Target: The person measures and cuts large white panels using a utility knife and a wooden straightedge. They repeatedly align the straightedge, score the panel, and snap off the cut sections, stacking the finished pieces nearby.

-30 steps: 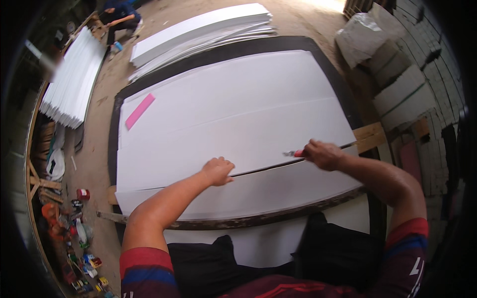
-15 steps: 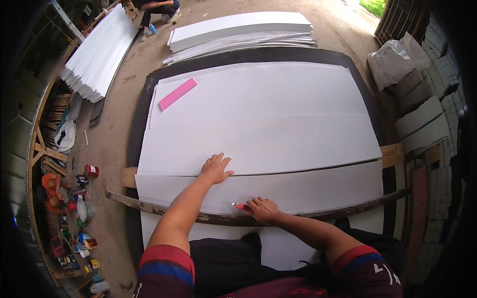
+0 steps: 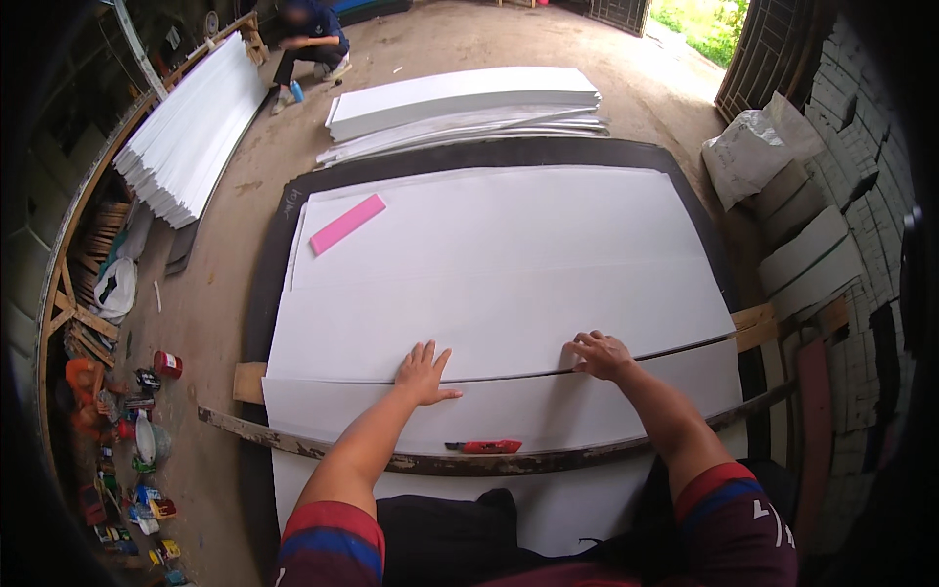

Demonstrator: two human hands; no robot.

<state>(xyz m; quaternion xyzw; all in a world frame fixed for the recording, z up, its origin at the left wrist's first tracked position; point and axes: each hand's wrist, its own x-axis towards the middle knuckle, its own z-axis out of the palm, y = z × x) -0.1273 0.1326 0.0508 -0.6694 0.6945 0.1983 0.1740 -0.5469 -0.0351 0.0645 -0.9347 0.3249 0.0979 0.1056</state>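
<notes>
My left hand lies spread on white sheet material, across a long dark gap that runs from side to side. Over the far side of that gap is my right hand, fingers slightly bent and apart, holding nothing. The large white sheet lies beyond the gap, and a narrower white strip lies on the near side. A red utility knife rests on the strip, against a long, worn dark straightedge bar. Whether my right fingertips touch the sheet is hard to see.
A pink block sits at the sheet's far left. White sheets are stacked beyond and at left. A person crouches at the back. Cans and bottles crowd the left floor; a white sack stands right.
My right hand has let go of the utility knife, left it beside the bar, and moved forward and right to the gap. My left hand stays near the gap. The view has tilted up slightly.
</notes>
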